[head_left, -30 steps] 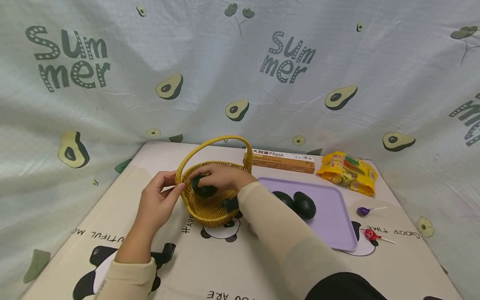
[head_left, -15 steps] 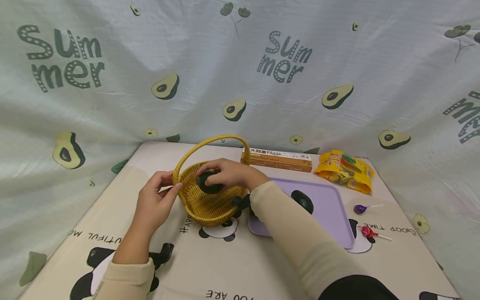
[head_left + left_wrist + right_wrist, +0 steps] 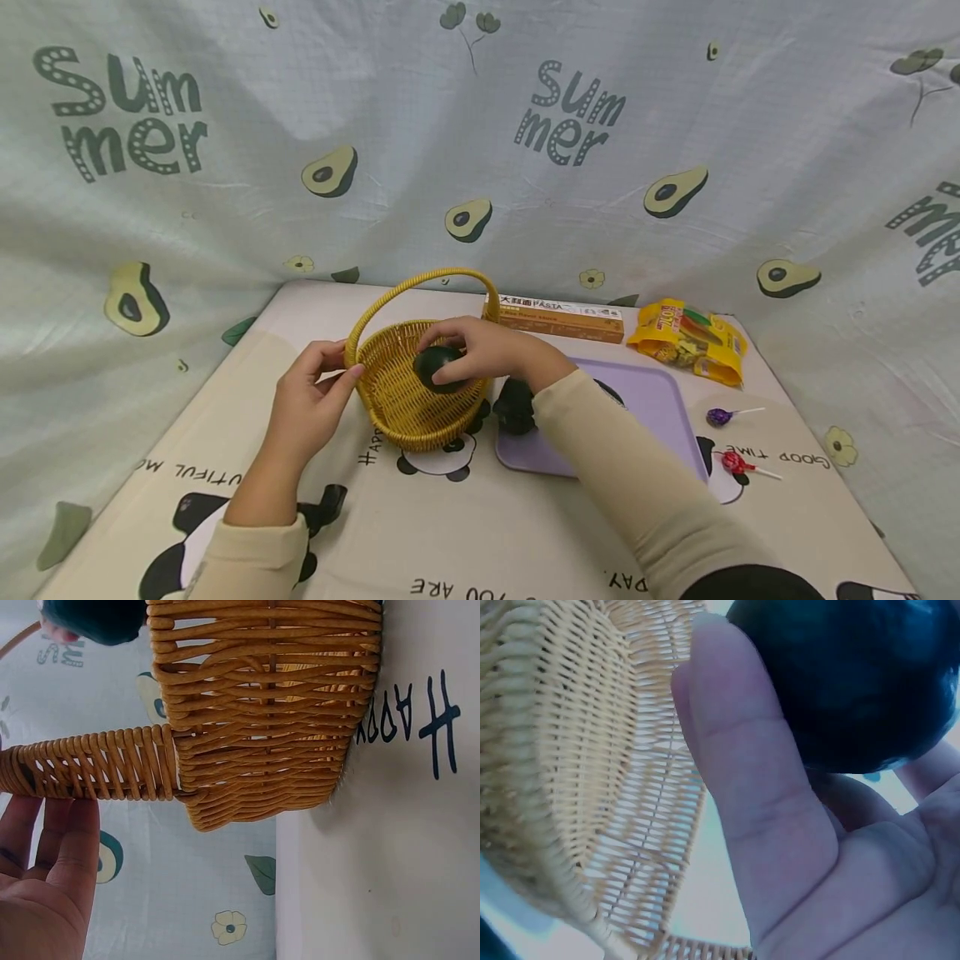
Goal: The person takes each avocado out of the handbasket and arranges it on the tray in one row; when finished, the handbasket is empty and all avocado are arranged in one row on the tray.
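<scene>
My left hand (image 3: 311, 404) pinches the left base of the handle on a yellow wicker basket (image 3: 397, 400). In the left wrist view, its fingers (image 3: 75, 840) lie against the woven handle (image 3: 90, 765). The right hand (image 3: 487, 354) grips a dark green avocado (image 3: 435, 369) over the right part of the basket. Close up in the right wrist view, the thumb (image 3: 742, 735) presses along the side of the avocado (image 3: 855, 682), with the basket's woven wall (image 3: 592, 735) beside it. The basket's visible inside shows bare weave.
Right of the basket lies a lilac tray (image 3: 660, 408), partly covered by the right sleeve; a dark avocado (image 3: 611, 392) shows just past the sleeve. Behind are a pasta box (image 3: 558, 321) and a yellow bag (image 3: 690, 342). Purple (image 3: 718, 417) and red lollipops (image 3: 735, 462) lie farther right.
My right hand has moved rightward with the avocado, from deep inside the basket toward its right rim. The left hand stays on the handle, and the basket has hardly moved.
</scene>
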Tool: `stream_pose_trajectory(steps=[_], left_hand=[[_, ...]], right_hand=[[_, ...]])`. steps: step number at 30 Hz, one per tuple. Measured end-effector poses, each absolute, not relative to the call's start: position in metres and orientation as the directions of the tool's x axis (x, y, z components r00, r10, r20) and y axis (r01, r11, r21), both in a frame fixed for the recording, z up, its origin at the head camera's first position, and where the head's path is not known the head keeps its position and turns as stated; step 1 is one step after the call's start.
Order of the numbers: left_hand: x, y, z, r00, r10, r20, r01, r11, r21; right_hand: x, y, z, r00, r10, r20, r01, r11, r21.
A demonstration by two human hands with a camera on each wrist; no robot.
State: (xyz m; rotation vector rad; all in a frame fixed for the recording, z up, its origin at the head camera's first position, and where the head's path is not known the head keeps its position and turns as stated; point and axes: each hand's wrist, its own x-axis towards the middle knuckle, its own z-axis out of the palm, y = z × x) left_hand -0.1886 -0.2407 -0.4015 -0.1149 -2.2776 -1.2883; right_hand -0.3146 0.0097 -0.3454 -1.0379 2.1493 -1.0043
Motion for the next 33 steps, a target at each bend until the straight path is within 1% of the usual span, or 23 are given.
stream_pose_trajectory(steps=[3,11,18,26,33], left_hand=[[-0.188,-0.242,-0.401,-0.864,-0.171,0.474,0.316,0.548,0.774],[-0.189,-0.240,-0.401,-0.859,-0.179,0.480,0.316,0.553,0.771],[-0.190,-0.236,-0.401,-0.861,-0.180,0.476,0.317,0.542,0.778],[-0.189,-0.236,-0.401,-0.860,-0.181,0.476,0.320,0.535,0.782],[-0.190,-0.236,-0.401,-0.855,-0.177,0.487,0.331,0.538,0.775]], right_hand=[[-0.311,0.019,-0.347,-0.567,-0.817,-0.109,-0.447,0.416,-0.792],[-0.301,0.048,-0.362,-0.596,-0.802,-0.043,-0.431,0.364,-0.825],[-0.293,0.068,-0.373,-0.660,-0.751,-0.008,-0.438,0.394,-0.808],[-0.284,0.084,-0.373,-0.660,-0.751,0.029,-0.468,0.380,-0.798],[-0.280,0.102,-0.375,-0.720,-0.692,0.056,-0.430,0.381,-0.819]])
